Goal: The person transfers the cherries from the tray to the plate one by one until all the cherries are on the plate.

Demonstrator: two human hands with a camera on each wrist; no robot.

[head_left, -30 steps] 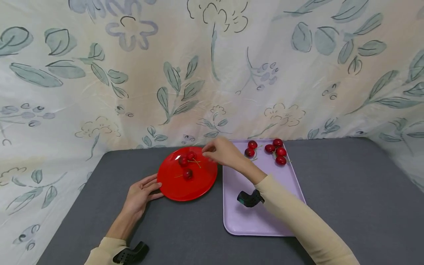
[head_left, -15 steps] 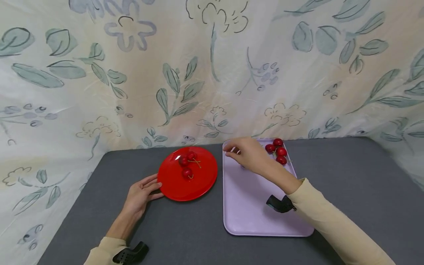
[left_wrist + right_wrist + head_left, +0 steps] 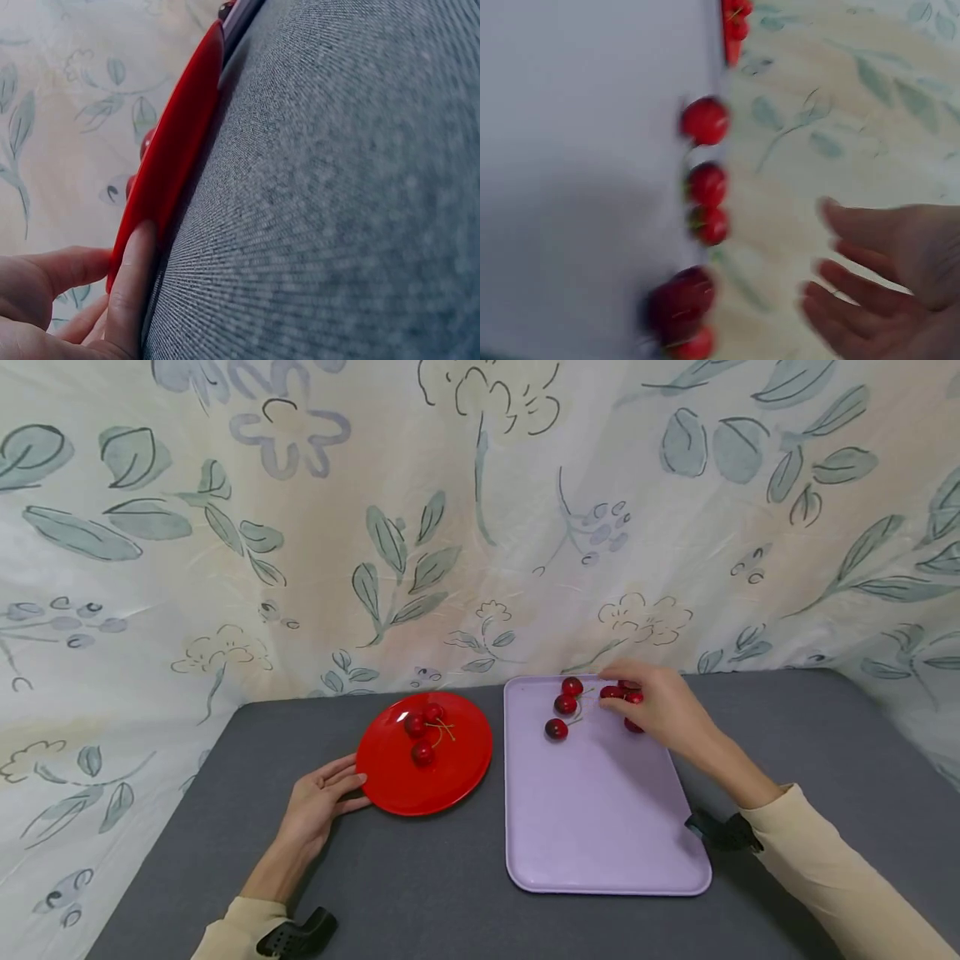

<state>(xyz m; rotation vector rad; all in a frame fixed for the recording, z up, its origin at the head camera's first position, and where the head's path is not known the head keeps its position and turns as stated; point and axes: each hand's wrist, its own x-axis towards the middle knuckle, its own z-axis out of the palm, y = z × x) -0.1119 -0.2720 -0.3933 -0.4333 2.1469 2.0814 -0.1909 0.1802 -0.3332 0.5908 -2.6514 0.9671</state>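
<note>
My left hand (image 3: 313, 806) holds the left rim of a round red plate (image 3: 427, 789); in the left wrist view, the thumb and a finger (image 3: 131, 281) lie on opposite sides of the rim. Three dark red cherries with stems (image 3: 422, 753) sit on the plate. Over the far right of a lilac tray (image 3: 592, 827), my right hand (image 3: 667, 706) reaches above a cluster of cherries (image 3: 611, 692), partly covering them. The right wrist view is blurred and shows that hand (image 3: 885, 277) with fingers spread apart, holding nothing. Three more cherries (image 3: 557, 730) rest at the tray's far left.
The plate and tray stand side by side on a dark grey cloth (image 3: 450, 885), with a narrow gap between them. Close behind their far edges hangs a floral curtain (image 3: 480, 527). Black cameras (image 3: 723, 832) are strapped to both wrists.
My right hand has moved right from the plate's edge to the tray's far right cherries, uncovering the left three. The nearest cherry on the plate has rolled slightly. The left hand stays put.
</note>
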